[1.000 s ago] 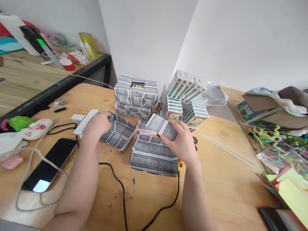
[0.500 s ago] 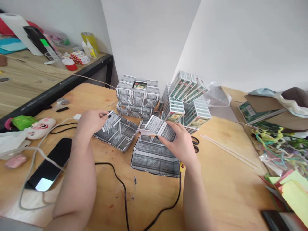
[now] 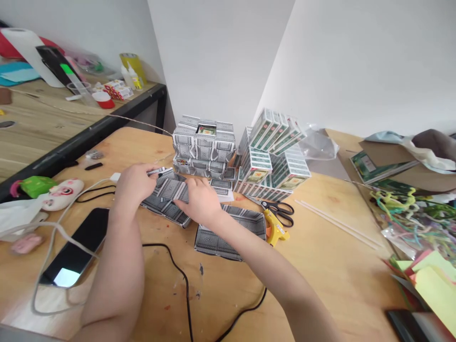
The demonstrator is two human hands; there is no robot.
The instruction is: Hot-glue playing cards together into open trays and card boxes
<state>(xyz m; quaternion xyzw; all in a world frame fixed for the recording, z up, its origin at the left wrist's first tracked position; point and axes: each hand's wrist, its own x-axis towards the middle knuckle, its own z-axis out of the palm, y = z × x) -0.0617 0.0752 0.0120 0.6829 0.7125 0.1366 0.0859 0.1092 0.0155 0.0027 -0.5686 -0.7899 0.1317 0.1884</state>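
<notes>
Grey patterned card strip (image 3: 172, 190), white-banded, clamped in right hand (image 3: 202, 201); left hand (image 3: 135, 187) pinches 1 card piece (image 3: 162, 171).

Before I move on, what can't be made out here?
All in the head view:
Strip: one end hidden by the right hand.
Left tray: floor partly covered by the strip and right hand.
Card in the left hand: nearly edge-on, face unreadable.
Right tray: interior partly hidden by the right forearm.
Cord: cut off by the bottom edge.
Boxes: fine print too small.
</notes>
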